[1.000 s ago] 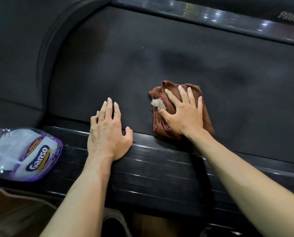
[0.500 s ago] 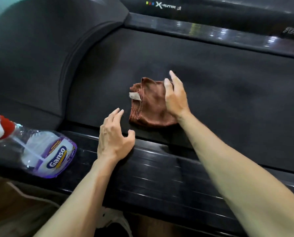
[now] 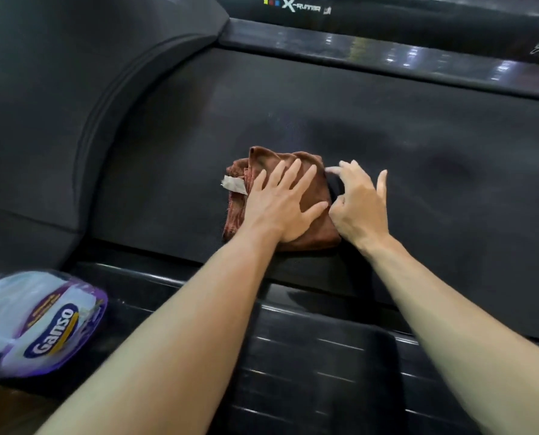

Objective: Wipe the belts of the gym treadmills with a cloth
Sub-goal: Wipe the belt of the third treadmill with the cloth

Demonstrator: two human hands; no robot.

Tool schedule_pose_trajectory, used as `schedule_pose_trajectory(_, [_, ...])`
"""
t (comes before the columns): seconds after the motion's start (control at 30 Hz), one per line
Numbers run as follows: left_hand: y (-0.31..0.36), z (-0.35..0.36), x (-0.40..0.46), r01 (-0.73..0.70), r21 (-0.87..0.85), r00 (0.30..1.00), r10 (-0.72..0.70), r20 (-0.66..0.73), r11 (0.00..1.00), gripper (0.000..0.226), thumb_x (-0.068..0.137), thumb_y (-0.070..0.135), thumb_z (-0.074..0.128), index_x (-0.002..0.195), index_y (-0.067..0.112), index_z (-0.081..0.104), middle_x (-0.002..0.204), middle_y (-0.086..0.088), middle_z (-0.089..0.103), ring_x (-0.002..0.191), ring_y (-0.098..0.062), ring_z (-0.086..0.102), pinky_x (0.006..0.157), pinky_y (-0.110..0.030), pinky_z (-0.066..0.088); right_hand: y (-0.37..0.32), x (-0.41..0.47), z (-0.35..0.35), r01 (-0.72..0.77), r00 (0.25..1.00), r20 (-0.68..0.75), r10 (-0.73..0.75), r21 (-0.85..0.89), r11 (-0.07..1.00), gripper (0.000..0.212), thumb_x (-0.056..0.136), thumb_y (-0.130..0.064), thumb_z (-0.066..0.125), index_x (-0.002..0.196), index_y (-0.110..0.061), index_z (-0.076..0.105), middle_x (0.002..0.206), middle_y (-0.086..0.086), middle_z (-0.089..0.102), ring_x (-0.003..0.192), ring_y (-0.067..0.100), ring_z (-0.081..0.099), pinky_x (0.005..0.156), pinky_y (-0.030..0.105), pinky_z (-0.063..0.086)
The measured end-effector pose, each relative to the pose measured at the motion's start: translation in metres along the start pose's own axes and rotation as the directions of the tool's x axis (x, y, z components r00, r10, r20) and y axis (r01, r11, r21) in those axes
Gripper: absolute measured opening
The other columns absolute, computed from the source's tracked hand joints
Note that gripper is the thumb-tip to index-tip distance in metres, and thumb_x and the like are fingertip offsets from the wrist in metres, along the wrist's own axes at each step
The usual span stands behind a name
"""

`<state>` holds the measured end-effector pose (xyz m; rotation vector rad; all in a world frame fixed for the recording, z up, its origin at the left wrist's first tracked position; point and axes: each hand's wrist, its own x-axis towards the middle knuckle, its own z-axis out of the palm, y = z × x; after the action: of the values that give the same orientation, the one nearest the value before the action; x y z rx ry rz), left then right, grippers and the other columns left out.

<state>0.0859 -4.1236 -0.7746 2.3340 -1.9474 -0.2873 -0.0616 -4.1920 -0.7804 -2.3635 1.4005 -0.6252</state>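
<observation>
Left hand (image 3: 280, 205) flat, fingers spread, pressing brown cloth (image 3: 312, 237) onto treadmill belt (image 3: 387, 146), near edge; right hand (image 3: 360, 208) just right of cloth, fingers loose, gripping nothing; spray bottle (image 3: 39, 321) near left.

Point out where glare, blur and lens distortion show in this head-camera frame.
Head view: glare streaks run along the glossy far rail; the bottle at the lower left is motion-blurred, though its Ganso label still reads; the right hand is slightly smeared at the fingertips, while the left hand and the cloth look sharper; the wide lens bows the motor cover; the belt is dim, with dark patches.
</observation>
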Motion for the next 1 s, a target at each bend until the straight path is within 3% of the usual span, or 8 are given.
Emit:
schedule_pose_trajectory(0.17, [-0.042,0.0,0.027,0.006,0.032,0.999,-0.004,-0.04,0.999,0.086,0.097,0.076,0.021,0.165,0.027,0.002,0.172,0.007,-0.001,0.158,-0.012,-0.004,0.128,-0.044,0.001,-0.012,0.019,0.018,-0.011,1.0,-0.027,0.013,0.088,0.996,0.066,0.085,0.007,0.041,0.143,-0.021,0.058,0.157,0.004,0.048,0.156,0.017,0.027,0.126,0.05,-0.009])
schedule_pose_trajectory(0.27, [-0.074,-0.012,0.035,0.089,0.044,0.995,-0.087,-0.042,0.995,0.086,0.097,0.075,0.022,0.165,0.026,0.003,0.173,0.003,-0.003,0.158,-0.016,-0.005,0.128,-0.044,0.0,-0.01,0.012,0.022,0.01,1.0,-0.004,-0.01,0.094,0.996,0.057,0.091,0.0,0.046,0.142,-0.022,0.057,0.158,0.004,0.047,0.155,0.016,0.026,0.126,0.048,-0.008])
schedule_pose_trajectory(0.43, [-0.098,-0.007,-0.03,0.231,0.038,0.965,-0.224,-0.133,0.972,0.078,0.101,0.067,0.027,0.164,0.024,0.013,0.167,-0.01,0.013,0.155,-0.027,0.008,0.128,-0.046,0.003,-0.006,-0.008,0.024,0.03,0.998,0.054,-0.033,0.046,0.998,0.042,0.102,-0.016,0.05,0.143,-0.022,0.057,0.16,0.006,0.045,0.156,0.018,0.025,0.127,0.051,-0.006])
schedule_pose_trajectory(0.53, [-0.077,-0.008,-0.052,0.276,0.034,0.96,-0.274,-0.051,0.961,0.068,0.104,0.06,0.023,0.165,0.032,0.008,0.173,-0.005,0.003,0.159,-0.024,-0.002,0.127,-0.049,-0.004,-0.019,-0.015,0.022,0.006,0.994,0.11,-0.007,0.006,1.0,0.046,0.104,-0.027,0.049,0.15,-0.026,0.051,0.166,0.005,0.035,0.158,0.017,0.018,0.127,0.054,-0.007])
schedule_pose_trajectory(0.7, [-0.07,-0.012,-0.046,0.23,0.042,0.972,-0.231,0.039,0.972,0.06,0.105,0.057,0.019,0.162,0.046,0.002,0.172,0.001,-0.012,0.158,-0.027,-0.013,0.126,-0.054,-0.008,-0.037,-0.021,0.03,0.044,0.942,0.333,0.045,-0.255,0.966,0.06,0.105,-0.062,0.021,0.162,-0.051,0.011,0.175,-0.003,-0.006,0.159,0.015,-0.013,0.125,0.057,-0.015])
schedule_pose_trajectory(1.0, [-0.102,-0.026,0.038,0.217,0.081,0.976,-0.219,0.014,0.973,0.072,0.097,0.069,0.024,0.161,0.047,0.002,0.173,0.005,-0.005,0.159,-0.024,-0.006,0.126,-0.052,-0.001,-0.035,-0.021,0.036,0.044,0.957,0.286,0.042,-0.287,0.957,0.06,0.104,-0.063,0.024,0.161,-0.052,0.012,0.175,-0.004,-0.001,0.16,0.014,-0.011,0.127,0.054,-0.012])
